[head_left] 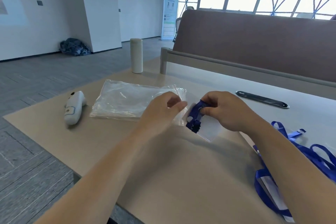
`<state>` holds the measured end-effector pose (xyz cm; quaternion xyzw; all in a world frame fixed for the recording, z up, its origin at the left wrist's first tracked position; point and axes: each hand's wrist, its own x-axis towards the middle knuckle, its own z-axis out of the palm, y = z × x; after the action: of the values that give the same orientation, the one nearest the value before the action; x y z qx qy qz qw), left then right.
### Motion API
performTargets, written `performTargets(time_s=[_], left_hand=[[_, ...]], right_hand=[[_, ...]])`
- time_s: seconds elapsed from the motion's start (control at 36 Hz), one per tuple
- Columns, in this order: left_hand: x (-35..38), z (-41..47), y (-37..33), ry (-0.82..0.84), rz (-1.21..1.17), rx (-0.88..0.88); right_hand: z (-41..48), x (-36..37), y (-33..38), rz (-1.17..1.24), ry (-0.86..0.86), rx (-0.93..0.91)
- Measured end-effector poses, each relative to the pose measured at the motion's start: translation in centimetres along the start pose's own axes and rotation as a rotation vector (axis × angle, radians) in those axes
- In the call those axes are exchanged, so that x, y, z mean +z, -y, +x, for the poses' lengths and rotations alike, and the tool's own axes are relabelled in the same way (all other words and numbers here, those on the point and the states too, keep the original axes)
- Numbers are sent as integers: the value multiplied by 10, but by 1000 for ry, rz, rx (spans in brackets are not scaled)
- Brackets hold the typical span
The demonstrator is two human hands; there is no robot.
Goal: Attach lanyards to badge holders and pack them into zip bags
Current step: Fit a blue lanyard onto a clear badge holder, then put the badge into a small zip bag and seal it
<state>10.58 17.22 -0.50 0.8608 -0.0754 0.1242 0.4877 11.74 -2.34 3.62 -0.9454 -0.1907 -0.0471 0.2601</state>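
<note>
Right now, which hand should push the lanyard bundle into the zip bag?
Right. The right hand grips the folded lanyard bundle at the bag's mouth; the left hand pinches the zip bag edge, likely holding it open.

Bare all the way: L hand [163,109], R hand [225,112], wrists, forearms right up to edge of view. Dark sliver [113,221] at bottom btwn forearms, poss. clothing, too small to ID.
</note>
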Motion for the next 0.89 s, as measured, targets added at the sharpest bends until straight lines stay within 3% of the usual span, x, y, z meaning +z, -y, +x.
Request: performTargets(time_s=[0.28,0.58,0.81,0.89], left_hand=[[20,20,14,230,281,-105],[21,1,4,71,445,-33],[30,-2,2,260,538,-162],[31,-5,2,244,574,-144]], right_hand=[[8,4,-24,-65,-56,101],[1,-4,-25,-162,-22,153],[-4,-8,-21,-146,-5,159],[-5,-9,-21,-145,-5,158]])
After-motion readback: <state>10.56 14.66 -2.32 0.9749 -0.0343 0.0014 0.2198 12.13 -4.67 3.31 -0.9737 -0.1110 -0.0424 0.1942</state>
